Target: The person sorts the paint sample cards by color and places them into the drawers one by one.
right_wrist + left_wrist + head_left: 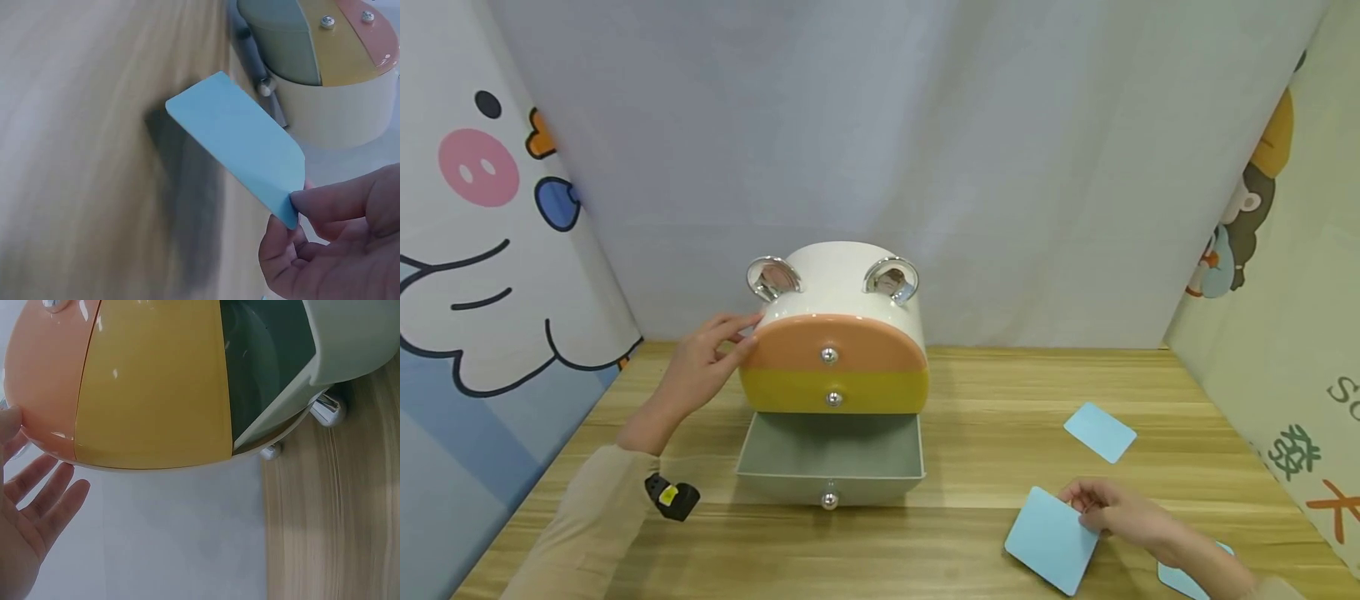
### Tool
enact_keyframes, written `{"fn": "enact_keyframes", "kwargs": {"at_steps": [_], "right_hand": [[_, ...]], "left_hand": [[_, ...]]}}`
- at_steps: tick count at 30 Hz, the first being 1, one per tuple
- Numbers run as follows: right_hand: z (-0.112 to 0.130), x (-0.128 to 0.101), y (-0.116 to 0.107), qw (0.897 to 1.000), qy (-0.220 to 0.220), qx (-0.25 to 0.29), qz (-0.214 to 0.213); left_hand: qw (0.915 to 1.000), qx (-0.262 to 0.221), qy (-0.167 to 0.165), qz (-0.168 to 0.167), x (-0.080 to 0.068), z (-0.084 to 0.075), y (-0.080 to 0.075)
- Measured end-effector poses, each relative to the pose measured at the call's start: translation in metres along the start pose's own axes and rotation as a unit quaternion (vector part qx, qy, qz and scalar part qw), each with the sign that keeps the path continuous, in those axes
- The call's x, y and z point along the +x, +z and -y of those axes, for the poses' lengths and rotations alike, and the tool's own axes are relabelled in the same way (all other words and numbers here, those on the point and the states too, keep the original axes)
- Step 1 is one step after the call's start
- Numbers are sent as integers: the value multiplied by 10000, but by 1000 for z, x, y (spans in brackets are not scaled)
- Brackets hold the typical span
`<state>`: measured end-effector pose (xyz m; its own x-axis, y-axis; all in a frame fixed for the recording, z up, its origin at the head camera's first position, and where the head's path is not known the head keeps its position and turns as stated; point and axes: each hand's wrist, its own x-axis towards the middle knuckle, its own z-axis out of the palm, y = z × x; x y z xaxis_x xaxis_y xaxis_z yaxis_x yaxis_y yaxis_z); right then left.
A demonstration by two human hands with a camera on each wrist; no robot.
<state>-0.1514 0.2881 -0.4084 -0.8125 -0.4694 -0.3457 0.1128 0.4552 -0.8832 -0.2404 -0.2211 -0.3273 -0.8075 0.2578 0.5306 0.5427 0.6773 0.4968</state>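
I pinch the near-right blue card [1051, 540] by its right corner with my right hand [1116, 510], lifting it off the wooden table [985, 417]; its free corner points left, toward the drawer cabinet [835, 333]. My left hand [703, 367] lies flat, fingers straight, against the cabinet's left side. The green bottom drawer [829, 458] is pulled out and holds nothing. Another blue card [1100, 432] lies farther right.

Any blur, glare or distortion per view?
Head view: sharp, wide-angle bowing at the edges, glare on the drawer box. Left wrist view: highlights on the yellow drawer, table grain smeared. Right wrist view: table blurred, blue card sharp, casting a dark shadow.
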Motion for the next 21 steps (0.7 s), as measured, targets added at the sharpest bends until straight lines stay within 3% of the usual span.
{"fn": "enact_keyframes", "kwargs": {"at_steps": [10,16,21], "right_hand": [[61,29,0,9986,-434,-302,-93],[102,48,10,9961,-781,-397,-110],[122,74,21,9935,-1040,-428,-188]], "left_hand": [[9999,-11,-85,54,0,-2,1],[9999,14,-120,67,-1,-3,0],[9998,70,-162,69,0,-3,0]]}}
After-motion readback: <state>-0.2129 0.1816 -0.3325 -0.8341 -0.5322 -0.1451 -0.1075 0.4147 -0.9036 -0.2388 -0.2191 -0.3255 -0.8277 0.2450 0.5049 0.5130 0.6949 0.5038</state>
